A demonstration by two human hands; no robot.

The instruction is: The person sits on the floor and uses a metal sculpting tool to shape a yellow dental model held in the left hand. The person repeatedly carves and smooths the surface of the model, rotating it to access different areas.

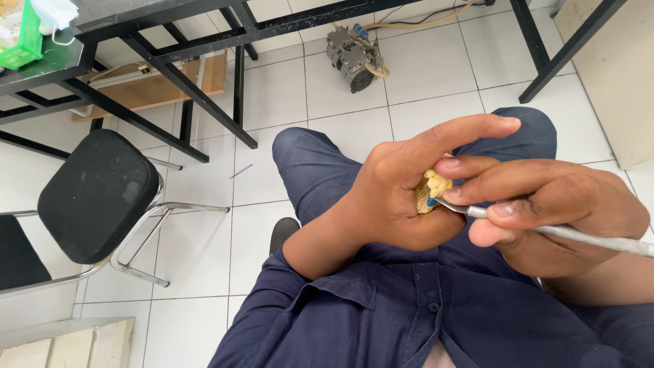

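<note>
White floor tiles (436, 75) fill the head view under you, and you sit above them in a dark blue shirt (422, 313) and dark blue trousers (306, 163). On the left stands a chair with a black seat (95, 194) and a chrome frame. Behind it you see the black metal legs of a table (170, 75), with a green basket (24, 37) on the table top at the upper left corner. Under the table lies a flat wooden board (160, 85). Further back on the tiles rests a small grey pump motor (351, 58) with a yellowish hose. At the lower left corner a pale wooden pallet (68, 344) shows its edge.

Your left hand (388, 197) is closed around a small yellow dental model (431, 189); the fingers wrap over it and the index finger stretches out straight above it. Only a small part of the model shows between your two hands, in front of your chest, and a bit of blue shows beside it.

Your right hand (552, 211) is closed on a thin metal instrument (565, 233), pinched between the thumb and the first fingers like a pen. Its pointed end touches the lower side of the yellow model, and its handle runs out to the right edge of the view.
</note>
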